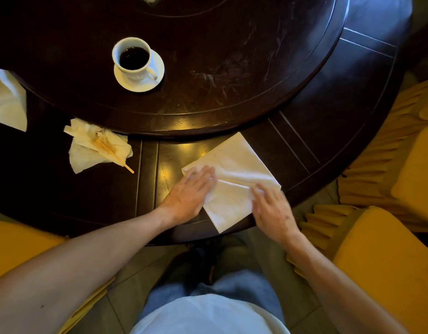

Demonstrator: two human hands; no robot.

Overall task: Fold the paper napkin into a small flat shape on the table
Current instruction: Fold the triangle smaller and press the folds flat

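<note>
A: Forearms, both bare, extend from the lower corners toward the table edge. State the hand poses.

B: Left hand (pixel 189 192): palm down, fingers straight and close together, laid flat on the left part of the paper napkin (pixel 232 179). It grips nothing; it presses. Right hand (pixel 272 208): palm down, fingers spread and slightly blurred, fingertips touching the napkin's right side near a crease. Whether they pinch a layer cannot be told.

A: Napkin position and form?

B: It lies on the dark wooden table (pixel 304 131) at the near rim, between the two hands, one corner overhanging the edge. White, thin, lightly embossed, angular outline; a folded flap lies across its near half.

A: Items beyond it?

B: To the left, a crumpled used napkin (pixel 97 145), stained yellowish, with a thin wooden stick (pixel 115 154) lying on it. At the far left edge, another white napkin (pixel 8 102), partly out of view. Further back, on the raised round centre panel, a white ceramic cup (pixel 133 56) of dark liquid stands on a white saucer (pixel 157 68). Yellow chairs (pixel 388 261), one pleated, flank the table.
</note>
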